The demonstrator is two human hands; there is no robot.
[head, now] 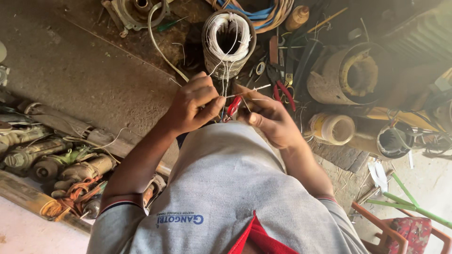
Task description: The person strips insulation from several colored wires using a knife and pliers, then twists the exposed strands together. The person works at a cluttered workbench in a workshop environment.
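Observation:
My left hand and my right hand meet close in front of my grey shirt. Between them I hold thin white wires that run up to a round motor stator wound with white wire. My left hand pinches the wire ends with thumb and fingers. My right hand grips a small tool with red handles and a thin metal strip that sticks out toward the right.
Red-handled pliers and other tools lie right of the stator. A rusty cylindrical housing and a tape roll sit at right. Old motor parts pile up at left. A red chair stands at lower right.

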